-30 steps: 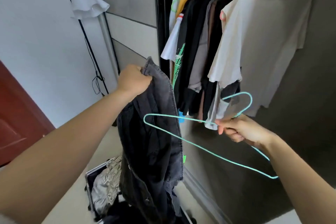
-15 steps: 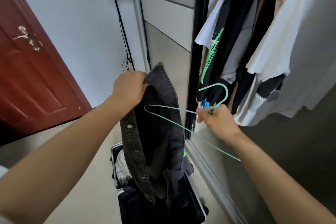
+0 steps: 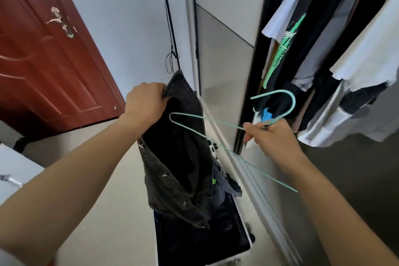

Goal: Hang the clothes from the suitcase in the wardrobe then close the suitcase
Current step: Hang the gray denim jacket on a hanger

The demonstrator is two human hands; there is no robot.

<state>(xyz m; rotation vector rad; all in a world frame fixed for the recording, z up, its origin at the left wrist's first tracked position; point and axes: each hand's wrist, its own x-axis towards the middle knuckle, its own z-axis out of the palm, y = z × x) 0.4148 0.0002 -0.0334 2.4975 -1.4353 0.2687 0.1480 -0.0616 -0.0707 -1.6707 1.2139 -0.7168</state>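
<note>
**Hanger drawn in to the jacket's open collar**

The left hand (image 3: 146,101) has its fingers curled tight round the collar of a dark grey denim jacket with metal snap buttons (image 3: 179,157), which hangs open-fronted from that grip. The right hand (image 3: 272,136) pinches a thin mint-green wire hanger (image 3: 289,101) at its neck, just under the hook.

Over the past second the right hand has swung in from the wardrobe side toward the left hand. The hanger's rounded shoulder end now lies across the jacket's dark inside, just below the collar. Whether the wire has gone into a shoulder cannot be told; it looks to sit in front of the lining. So threading seems only to be starting, and the jacket is not on the hanger yet.

Below the jacket, an open silver-rimmed suitcase (image 3: 248,242) lies on the floor along the wardrobe's bottom track, with dark clothes inside. More garments likely remain, so closing it is some way off.

Beyond, the black-framed wardrobe (image 3: 254,71) holds black and white shirts (image 3: 323,28). A red-brown panelled door (image 3: 43,49) stands far left.
</note>
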